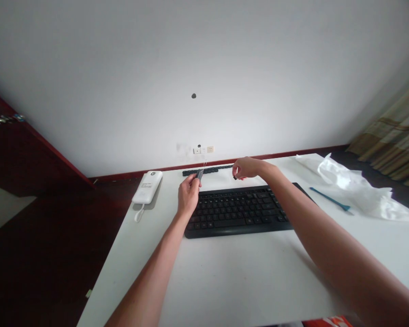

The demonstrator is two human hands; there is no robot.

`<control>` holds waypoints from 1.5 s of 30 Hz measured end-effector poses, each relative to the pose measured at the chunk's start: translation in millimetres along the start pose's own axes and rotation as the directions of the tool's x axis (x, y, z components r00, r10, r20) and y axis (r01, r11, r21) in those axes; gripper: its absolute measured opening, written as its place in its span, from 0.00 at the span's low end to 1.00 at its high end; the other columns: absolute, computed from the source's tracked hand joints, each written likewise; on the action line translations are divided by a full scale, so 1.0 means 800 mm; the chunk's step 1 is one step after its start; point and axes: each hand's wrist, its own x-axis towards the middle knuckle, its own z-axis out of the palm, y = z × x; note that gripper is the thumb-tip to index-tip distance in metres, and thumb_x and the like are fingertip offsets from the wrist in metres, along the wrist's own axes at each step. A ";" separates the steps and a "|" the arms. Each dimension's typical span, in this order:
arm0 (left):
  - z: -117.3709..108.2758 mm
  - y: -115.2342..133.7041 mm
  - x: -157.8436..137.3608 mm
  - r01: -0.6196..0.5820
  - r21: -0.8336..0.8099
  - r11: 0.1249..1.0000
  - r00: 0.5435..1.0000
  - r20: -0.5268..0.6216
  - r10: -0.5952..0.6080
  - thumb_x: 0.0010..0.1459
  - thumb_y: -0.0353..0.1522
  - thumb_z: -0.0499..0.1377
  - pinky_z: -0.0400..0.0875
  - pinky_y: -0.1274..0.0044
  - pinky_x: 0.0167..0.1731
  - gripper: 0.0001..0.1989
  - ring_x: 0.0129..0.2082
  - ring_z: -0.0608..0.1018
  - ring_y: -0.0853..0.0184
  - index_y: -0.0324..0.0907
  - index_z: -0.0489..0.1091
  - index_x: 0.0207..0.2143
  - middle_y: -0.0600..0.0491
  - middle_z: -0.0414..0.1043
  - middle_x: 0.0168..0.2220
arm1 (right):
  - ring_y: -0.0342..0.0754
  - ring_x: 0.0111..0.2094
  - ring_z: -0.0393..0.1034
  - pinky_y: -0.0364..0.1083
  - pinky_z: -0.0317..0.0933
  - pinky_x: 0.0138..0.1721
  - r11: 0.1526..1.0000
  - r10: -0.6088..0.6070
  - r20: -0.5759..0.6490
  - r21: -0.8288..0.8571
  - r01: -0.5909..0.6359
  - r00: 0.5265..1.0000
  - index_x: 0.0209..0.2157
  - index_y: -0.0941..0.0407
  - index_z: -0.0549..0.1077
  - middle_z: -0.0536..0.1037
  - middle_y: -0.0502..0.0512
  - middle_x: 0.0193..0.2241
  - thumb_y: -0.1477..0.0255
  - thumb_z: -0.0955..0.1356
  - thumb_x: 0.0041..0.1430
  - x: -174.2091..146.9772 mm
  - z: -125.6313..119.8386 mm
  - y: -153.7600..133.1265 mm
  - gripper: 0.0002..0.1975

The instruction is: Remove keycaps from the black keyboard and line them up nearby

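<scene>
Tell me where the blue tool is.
In the head view, the blue tool lies toward the right of the white table, between the black keyboard and the crumpled white plastic.

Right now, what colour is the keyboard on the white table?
The keyboard is black; the head view shows it best.

A home room, by its curtain (391,136) and dark-red door (10,150).

keyboard (233,212): 1 | grey tool (199,174): 1 | blue stick (329,198): 1 | power bank (149,187): 1 | plastic wrap (364,193): 1 | wall plates (210,149): 3
</scene>
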 end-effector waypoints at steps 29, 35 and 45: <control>0.000 -0.001 0.000 -0.030 0.016 0.999 1.000 0.007 0.030 0.62 0.36 0.55 0.57 0.79 0.23 0.12 0.22 0.64 0.72 0.41 0.73 0.31 0.55 0.68 0.26 | 0.48 0.30 0.77 0.43 0.68 0.31 0.991 -0.098 0.037 0.093 0.094 0.994 0.37 0.56 0.85 0.84 0.56 0.29 0.80 0.68 0.51 0.013 0.019 0.000 0.14; 0.000 -0.002 0.001 -0.030 0.032 0.999 1.000 -0.005 0.031 0.62 0.37 0.55 0.57 0.78 0.23 0.12 0.21 0.64 0.72 0.40 0.74 0.31 0.55 0.68 0.26 | 0.48 0.31 0.77 0.43 0.67 0.32 0.987 -0.129 -0.058 0.090 0.134 0.990 0.36 0.56 0.85 0.85 0.56 0.30 0.79 0.69 0.51 0.019 0.025 -0.003 0.13; 0.000 -0.002 0.000 -0.020 0.035 0.999 1.000 -0.005 0.020 0.62 0.36 0.55 0.56 0.78 0.23 0.12 0.21 0.64 0.72 0.41 0.73 0.31 0.56 0.68 0.25 | 0.50 0.34 0.77 0.44 0.66 0.40 0.977 -0.208 -0.152 0.017 0.213 0.966 0.33 0.55 0.85 0.84 0.54 0.30 0.81 0.67 0.53 0.019 0.031 -0.013 0.13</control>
